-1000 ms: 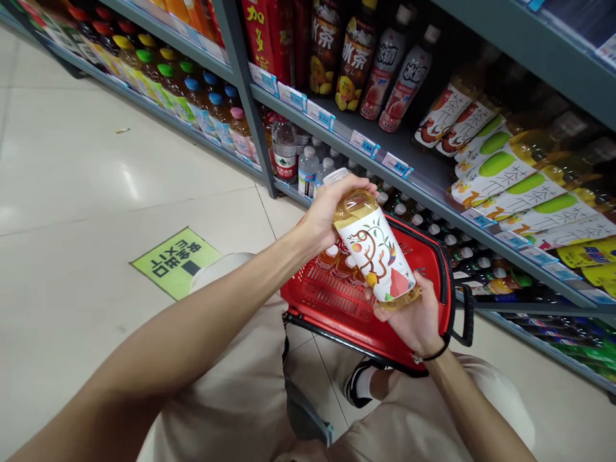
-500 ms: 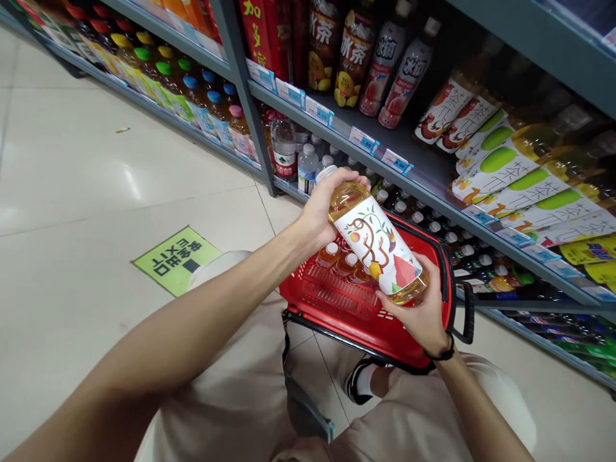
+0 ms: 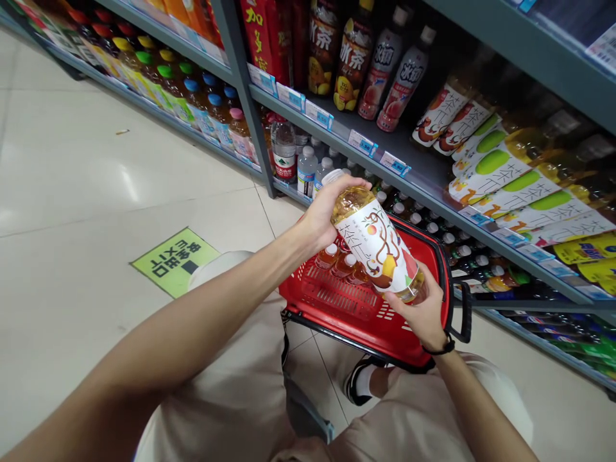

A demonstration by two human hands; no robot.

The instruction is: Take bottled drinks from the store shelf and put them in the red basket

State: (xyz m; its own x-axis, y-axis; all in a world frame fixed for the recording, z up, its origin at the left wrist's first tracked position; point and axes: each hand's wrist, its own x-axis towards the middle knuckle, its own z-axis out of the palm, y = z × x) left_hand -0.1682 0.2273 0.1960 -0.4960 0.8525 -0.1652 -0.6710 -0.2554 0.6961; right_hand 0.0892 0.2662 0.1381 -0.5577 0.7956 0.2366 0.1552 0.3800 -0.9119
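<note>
A tea bottle with amber liquid, a white cap and a white illustrated label lies tilted between my hands. My left hand is wrapped round its neck end, just below the cap. Round the base is my right hand, with a dark band at the wrist. Beneath the bottle stands a red shopping basket with slotted sides and a black rim. Several small bottles with pale caps and reddish-amber contents sit in the basket, partly hidden by the held bottle.
Grey shelves full of drinks run diagonally along the far side. Similar white-labelled bottles lie on the middle shelf at right. The basket's black handle sticks out right. A green exit sign is on the tiled floor at left.
The bottle has turned about its long axis in my hands, so large dark characters on its label now show. Both hands still hold it at the same ends.
</note>
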